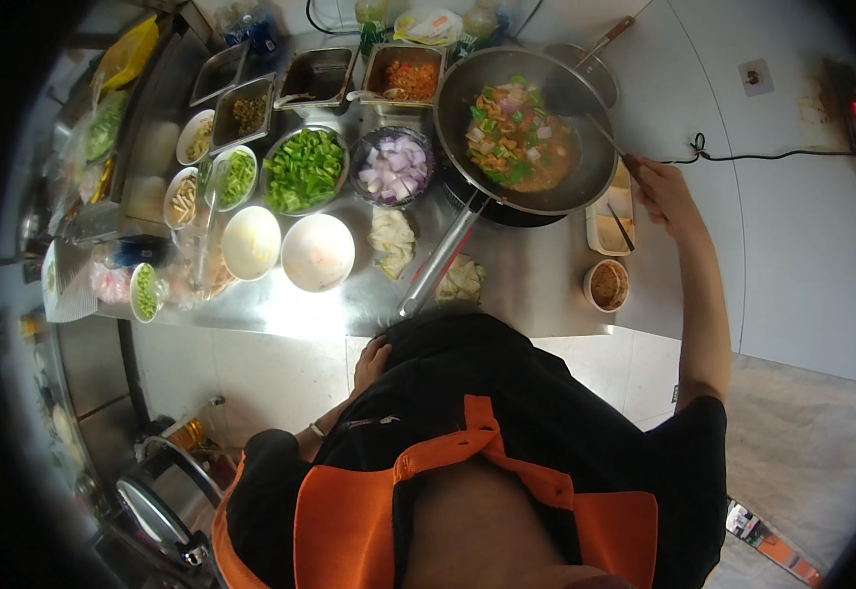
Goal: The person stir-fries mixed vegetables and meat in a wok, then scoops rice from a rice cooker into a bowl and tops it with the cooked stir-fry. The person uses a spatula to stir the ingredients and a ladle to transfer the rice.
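My right hand (pixel 665 193) is closed around the dark handle of a metal cooking utensil (pixel 606 134), whose shaft reaches over the right side of a wok. The wok (pixel 457 151) sits on a black burner (pixel 501 213) with its long metal handle towards me. Green pepper, pale onion and meat-like pieces lie in brownish sauce (pixel 520 140) inside it. At my waist, beside the black clothing, rests my left hand (pixel 372 362), away from the wok handle; its fingertips are partly hidden and nothing shows in it.
Bowls of chopped green peppers (pixel 306 169) and onions (pixel 392 166) stand left of the wok. Two white bowls (pixel 317 252) and a crumpled cloth (pixel 392 241) lie nearer. Metal trays (pixel 319 76) line the back. A small tub (pixel 606 286) stands right, below a seasoning container (pixel 612 221).
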A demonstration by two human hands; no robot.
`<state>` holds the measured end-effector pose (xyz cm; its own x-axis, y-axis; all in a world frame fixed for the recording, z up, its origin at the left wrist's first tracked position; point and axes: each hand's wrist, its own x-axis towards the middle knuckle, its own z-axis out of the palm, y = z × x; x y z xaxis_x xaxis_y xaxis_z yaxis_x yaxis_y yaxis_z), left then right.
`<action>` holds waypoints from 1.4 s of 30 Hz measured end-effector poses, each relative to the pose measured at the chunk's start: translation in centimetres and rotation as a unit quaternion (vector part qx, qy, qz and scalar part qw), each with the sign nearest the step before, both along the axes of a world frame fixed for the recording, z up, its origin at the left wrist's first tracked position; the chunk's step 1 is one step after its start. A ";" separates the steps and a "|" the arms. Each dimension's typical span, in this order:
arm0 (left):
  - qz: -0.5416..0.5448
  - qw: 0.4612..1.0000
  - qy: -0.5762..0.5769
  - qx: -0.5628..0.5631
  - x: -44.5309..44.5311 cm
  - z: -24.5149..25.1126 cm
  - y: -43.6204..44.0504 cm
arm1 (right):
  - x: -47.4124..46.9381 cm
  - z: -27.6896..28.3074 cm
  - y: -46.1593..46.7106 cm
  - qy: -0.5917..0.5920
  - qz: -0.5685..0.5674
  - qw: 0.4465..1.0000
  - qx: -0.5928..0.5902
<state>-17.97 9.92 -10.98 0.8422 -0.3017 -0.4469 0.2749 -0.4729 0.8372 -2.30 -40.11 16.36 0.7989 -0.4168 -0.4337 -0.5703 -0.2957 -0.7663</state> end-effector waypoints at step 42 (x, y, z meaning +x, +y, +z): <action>-0.100 0.988 -0.095 0.073 0.0 -0.8 1.0 | -7.8 1.4 -2.8 -0.042 0.186 0.964 -0.186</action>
